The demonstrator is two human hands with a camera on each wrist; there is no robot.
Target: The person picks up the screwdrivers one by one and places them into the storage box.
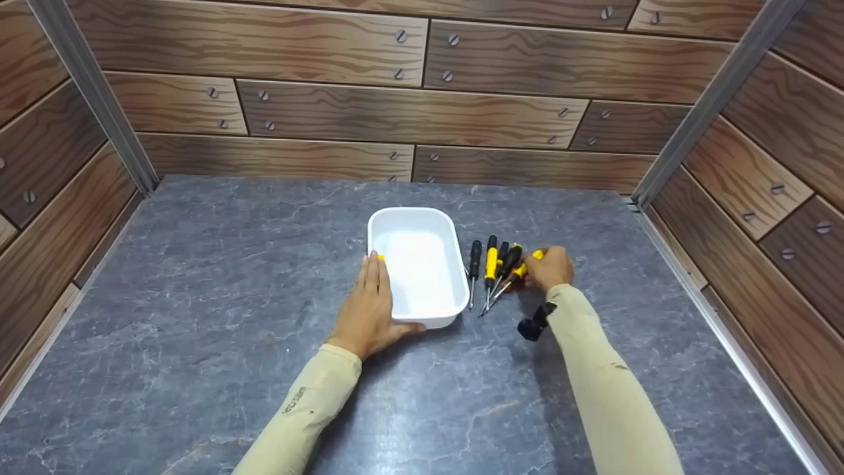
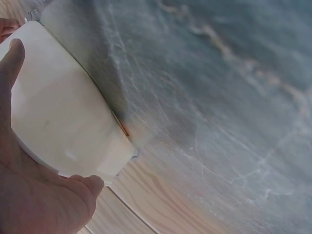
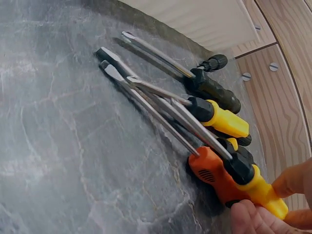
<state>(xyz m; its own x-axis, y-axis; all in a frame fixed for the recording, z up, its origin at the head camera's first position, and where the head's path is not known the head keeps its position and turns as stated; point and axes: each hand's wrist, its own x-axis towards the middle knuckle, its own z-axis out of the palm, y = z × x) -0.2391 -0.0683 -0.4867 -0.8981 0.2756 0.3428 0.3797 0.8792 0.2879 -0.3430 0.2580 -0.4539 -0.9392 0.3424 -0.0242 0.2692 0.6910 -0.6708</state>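
Observation:
A white rectangular tub [image 1: 422, 264] stands at the middle of the table. My left hand [image 1: 366, 310] grips its near left corner, fingers along the left side and thumb against the front wall [image 2: 63, 97]. A small yellow spot shows by the fingertips; what it is cannot be told. To the right of the tub, my right hand [image 1: 550, 267] pinches the yellow handle of a screwdriver [image 3: 263, 190], whose shaft lies across other tools. Beneath that handle is an orange-handled screwdriver [image 3: 209, 170]. A black-handled screwdriver [image 1: 475, 254] and a yellow-and-black one [image 1: 491, 260] lie beside these.
The grey marbled tabletop [image 1: 231, 297] has wood-patterned walls [image 1: 330, 112] at the back and both sides. Metal strips [image 1: 92, 92] run up the back corners. A black device [image 1: 534, 323] is strapped on the right wrist.

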